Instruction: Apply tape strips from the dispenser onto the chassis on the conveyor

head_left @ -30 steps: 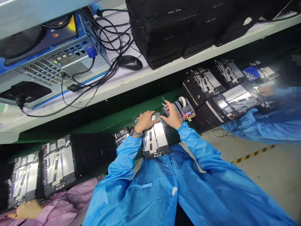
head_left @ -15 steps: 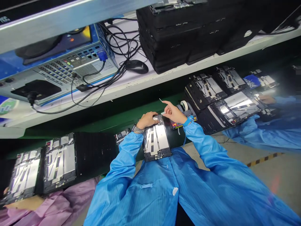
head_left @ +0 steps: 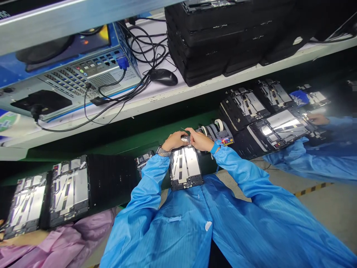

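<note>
The left hand [head_left: 175, 141] lies across the far end of the opened tablet [head_left: 186, 166] — probably steadying it, though its grip is hidden. Touching close beside it, the right hand [head_left: 199, 140] bends over that end, closure unclear; right of it sits a tape dispenser [head_left: 224, 134], presumably for reach.

Left hand [head_left: 174, 141], right hand [head_left: 200, 140] close together; 2 arms [head_left: 152, 172] extended forward.

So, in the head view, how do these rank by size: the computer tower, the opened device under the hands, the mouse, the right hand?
1. Computer tower
2. Opened device
3. Mouse and right hand: too alike to rank
</note>
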Motion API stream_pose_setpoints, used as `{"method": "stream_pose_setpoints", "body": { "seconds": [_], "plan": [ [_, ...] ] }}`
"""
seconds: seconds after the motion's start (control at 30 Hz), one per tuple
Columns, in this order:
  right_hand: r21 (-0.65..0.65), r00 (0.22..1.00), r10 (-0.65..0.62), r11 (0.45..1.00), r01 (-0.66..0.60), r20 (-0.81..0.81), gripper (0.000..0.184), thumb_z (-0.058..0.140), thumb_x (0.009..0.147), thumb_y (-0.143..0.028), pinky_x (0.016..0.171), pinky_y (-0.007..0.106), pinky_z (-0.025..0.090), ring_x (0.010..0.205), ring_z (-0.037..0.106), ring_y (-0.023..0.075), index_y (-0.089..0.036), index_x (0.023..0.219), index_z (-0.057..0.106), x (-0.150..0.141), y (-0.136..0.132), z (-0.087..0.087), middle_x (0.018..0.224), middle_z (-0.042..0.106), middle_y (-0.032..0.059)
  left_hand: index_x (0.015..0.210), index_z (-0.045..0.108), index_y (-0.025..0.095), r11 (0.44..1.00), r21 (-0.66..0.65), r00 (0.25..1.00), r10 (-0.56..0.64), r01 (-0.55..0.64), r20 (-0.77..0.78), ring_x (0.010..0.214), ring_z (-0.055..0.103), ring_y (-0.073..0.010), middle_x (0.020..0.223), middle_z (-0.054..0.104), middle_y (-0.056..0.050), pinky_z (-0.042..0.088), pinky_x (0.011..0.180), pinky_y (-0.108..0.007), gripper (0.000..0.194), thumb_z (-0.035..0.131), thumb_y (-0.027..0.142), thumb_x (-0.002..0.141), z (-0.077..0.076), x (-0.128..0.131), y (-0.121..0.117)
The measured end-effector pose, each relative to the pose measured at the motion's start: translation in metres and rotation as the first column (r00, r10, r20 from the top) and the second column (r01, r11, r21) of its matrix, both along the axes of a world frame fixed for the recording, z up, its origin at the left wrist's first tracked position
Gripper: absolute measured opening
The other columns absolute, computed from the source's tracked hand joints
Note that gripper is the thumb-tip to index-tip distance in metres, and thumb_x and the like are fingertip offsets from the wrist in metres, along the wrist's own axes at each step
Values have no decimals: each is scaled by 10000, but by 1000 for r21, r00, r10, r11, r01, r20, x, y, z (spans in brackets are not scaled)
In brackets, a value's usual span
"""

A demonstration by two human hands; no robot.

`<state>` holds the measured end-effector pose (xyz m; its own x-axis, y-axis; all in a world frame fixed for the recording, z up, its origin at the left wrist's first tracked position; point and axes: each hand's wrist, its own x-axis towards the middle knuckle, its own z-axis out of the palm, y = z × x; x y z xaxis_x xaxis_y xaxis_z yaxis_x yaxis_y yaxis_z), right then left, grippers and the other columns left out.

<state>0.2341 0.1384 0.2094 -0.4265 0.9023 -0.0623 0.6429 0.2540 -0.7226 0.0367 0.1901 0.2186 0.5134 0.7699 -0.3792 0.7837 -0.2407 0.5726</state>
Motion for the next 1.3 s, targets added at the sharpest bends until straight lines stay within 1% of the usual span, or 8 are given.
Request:
{"method": "stream_pose_setpoints", "body": {
  "seconds": [0.23,0.47,0.6,0.7,0.77,1.03,1.17,1.3],
  "plan": [
    [-36,994,-18,999,23,111,862,703,874,-144,685,262,414,772,628,190,-179,1603,245,-5,-2,6,901,699,28,1251,711,256,1000,-14,1000,3,-3,-5,1148,664,-282,1267,713,-66,508,995,-347,558,819,472,748,5,3,1],
    [-19,939,-123,991,136,320,1015,835,806,-271,844,346,451,1037,669,309,-257,1623,233,-10,5,22,1271,639,163,1248,710,258,999,-22,1000,-26,26,18,1128,676,-278,1239,726,-52,520,978,-336,575,838,439,717,0,2,7],
    [-177,970,-190,960,216,152,1166,945,640,-446,795,331,468,920,644,256,-230,1590,305,14,20,1,1086,655,84,1233,707,261,999,-4,999,-36,36,14,1135,666,-278,1258,712,-55,518,965,-344,540,812,450,739,-5,1,8],
    [-308,970,-232,931,197,-79,1106,888,708,-447,732,293,468,790,596,180,-228,1602,276,26,18,-21,925,615,-4,1217,718,274,998,22,998,-60,59,15,1122,669,-285,1243,718,-53,516,969,-364,509,813,437,744,-6,1,8],
    [-260,941,-290,935,239,-176,1119,862,730,-422,740,299,477,789,583,168,-235,1626,219,23,9,-29,976,597,6,1208,728,274,996,43,997,-76,76,12,1140,661,-300,1237,718,-62,507,996,-391,492,817,428,749,-1,-1,9],
    [-158,941,-278,955,250,-191,1170,832,718,-332,863,427,505,935,587,251,-214,1656,142,-2,-24,-15,1217,548,132,1385,619,282,982,137,944,83,-133,320,1278,591,-246,1376,636,-53,458,1097,-379,501,655,462,918,38,-65,-14],
    [38,923,-319,942,334,-214,1006,751,817,-342,930,467,481,975,572,271,-249,1643,185,-24,-40,6,1230,567,126,1367,627,286,939,65,873,287,-338,394,1297,583,-257,1410,623,-60,475,1077,-396,470,651,445,925,18,-106,-47],
    [150,975,-110,979,141,-194,875,676,884,-274,930,452,454,907,581,261,-242,1630,219,-70,-52,12,979,632,49,1384,596,269,863,-69,720,459,-500,520,1313,584,-265,1444,603,-88,492,1067,-430,485,662,392,919,-25,-121,-77]
  ]
}}
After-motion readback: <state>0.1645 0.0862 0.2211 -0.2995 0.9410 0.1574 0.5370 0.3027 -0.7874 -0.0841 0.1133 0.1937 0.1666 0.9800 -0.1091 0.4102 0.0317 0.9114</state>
